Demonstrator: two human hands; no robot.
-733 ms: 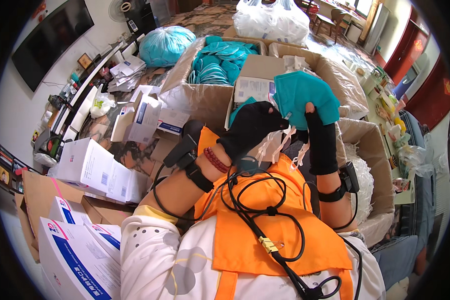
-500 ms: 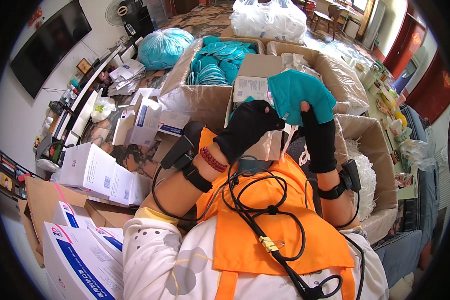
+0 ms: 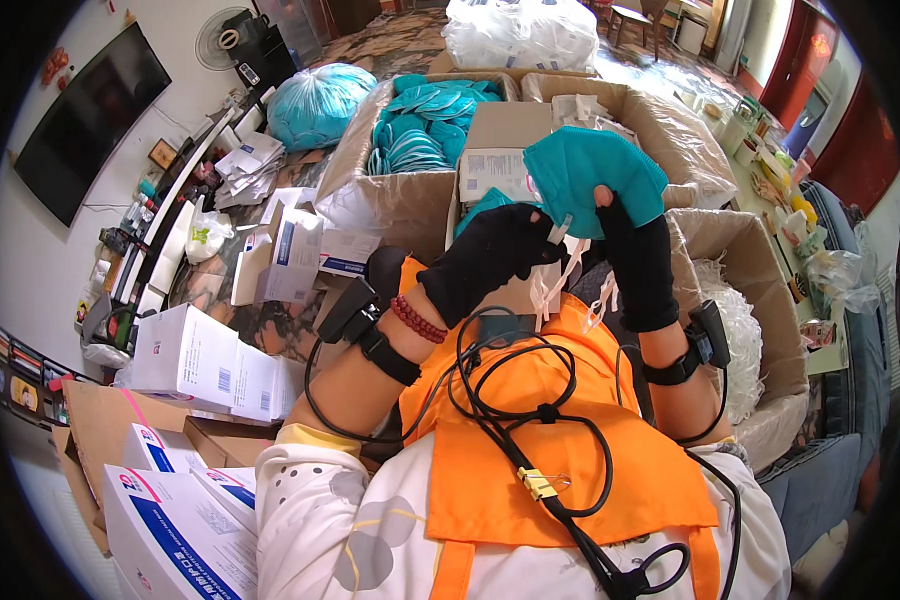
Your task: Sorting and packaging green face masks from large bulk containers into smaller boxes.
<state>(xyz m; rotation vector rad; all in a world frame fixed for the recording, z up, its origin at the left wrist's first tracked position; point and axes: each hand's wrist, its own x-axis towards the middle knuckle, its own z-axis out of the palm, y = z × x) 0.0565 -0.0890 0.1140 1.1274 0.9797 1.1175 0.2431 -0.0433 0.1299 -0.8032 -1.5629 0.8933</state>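
In front of me my right hand [image 3: 635, 262], in a black fingerless glove, holds up a teal folded face mask [image 3: 595, 178]. The thumb lies on the mask's near face and the other fingers are hidden behind it. At the mask's lower left edge my left hand [image 3: 492, 252], gloved alike, is closed with a short white strap end [image 3: 560, 230] at its fingertips. Thin white ear straps [image 3: 547, 292] dangle below the two hands. Part of another teal mask [image 3: 486, 208] shows just beyond my left hand.
Ahead stands a lined carton [image 3: 342, 195] piled with teal masks, beside another lined carton [image 3: 685, 140]. A carton with white straps [image 3: 785, 400] is at my right. White printed boxes [image 3: 205, 355] stack up on the left. Black cables [image 3: 510, 450] loop over my orange apron [image 3: 590, 480].
My left hand has turned slightly and drawn the strap down, so its white end now stands out at the fingertips. The right hand still holds the mask. The whole view has shifted a little.
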